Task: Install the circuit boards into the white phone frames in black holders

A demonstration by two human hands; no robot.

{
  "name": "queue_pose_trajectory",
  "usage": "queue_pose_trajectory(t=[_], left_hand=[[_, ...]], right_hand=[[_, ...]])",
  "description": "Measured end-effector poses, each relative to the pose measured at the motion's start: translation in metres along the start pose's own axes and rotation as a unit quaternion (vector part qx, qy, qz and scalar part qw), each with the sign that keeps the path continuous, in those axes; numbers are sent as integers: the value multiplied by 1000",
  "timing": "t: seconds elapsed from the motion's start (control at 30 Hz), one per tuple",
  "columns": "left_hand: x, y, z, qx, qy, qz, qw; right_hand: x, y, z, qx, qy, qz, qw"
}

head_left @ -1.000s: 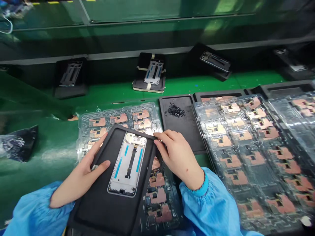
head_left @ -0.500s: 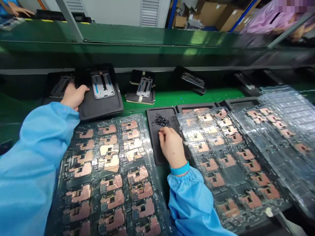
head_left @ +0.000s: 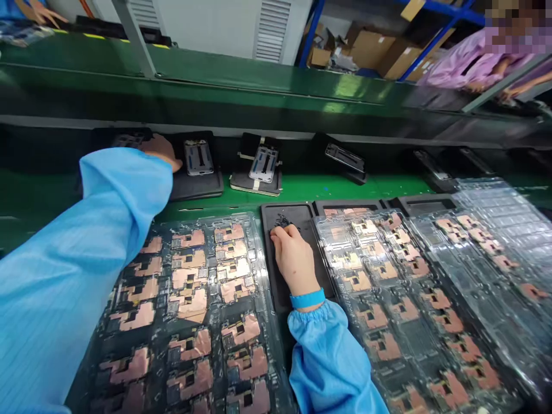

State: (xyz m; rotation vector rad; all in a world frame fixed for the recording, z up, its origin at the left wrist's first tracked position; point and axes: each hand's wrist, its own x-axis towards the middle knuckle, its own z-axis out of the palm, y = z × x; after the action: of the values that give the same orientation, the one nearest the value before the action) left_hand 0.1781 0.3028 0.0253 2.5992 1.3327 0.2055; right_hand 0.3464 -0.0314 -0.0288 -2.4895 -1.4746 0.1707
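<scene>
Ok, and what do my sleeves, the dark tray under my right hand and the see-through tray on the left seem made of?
Sleeves: faintly shiny fabric, perhaps synthetic, judging by loose folds and a gathered cuff.
Dark tray: matte plastic or dense foam; its dull surface leaves that open.
See-through tray: likely thin, glossy clear plastic, from its highlights.

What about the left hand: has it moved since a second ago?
Yes, the left hand moved forward, from short of the far edge of the tray of black bits to beyond it.

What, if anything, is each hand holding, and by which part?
Cannot be told: the right hand, curled by small black pieces, hides anything pinched; the left hand, near a phone frame, hides its grip.
</scene>
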Motion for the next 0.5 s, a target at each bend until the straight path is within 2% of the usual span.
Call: queue_pose_trajectory(t=[0.03,0.1,0.2,0.27,0.37,0.5], left_hand=[[1,14,1,32,2,7,999],[-2,48,11,71,4,74,995],[-14,99,41,110,-41,221,968],[-20,125,60,134,-56,270,952],[-21,145,70,160,-44,294,941],[-28,146,50,172,-8,306,936]], right_hand=[[0,-2,3,4,6,3,1000],[1,-5,7,19,19,9,1000],[0,-6,9,62,47,12,997],[-2,-3,5,104,72,9,992],[-6,9,-4,179,107,5,978],[-10,28,-11,291,121,11,949]])
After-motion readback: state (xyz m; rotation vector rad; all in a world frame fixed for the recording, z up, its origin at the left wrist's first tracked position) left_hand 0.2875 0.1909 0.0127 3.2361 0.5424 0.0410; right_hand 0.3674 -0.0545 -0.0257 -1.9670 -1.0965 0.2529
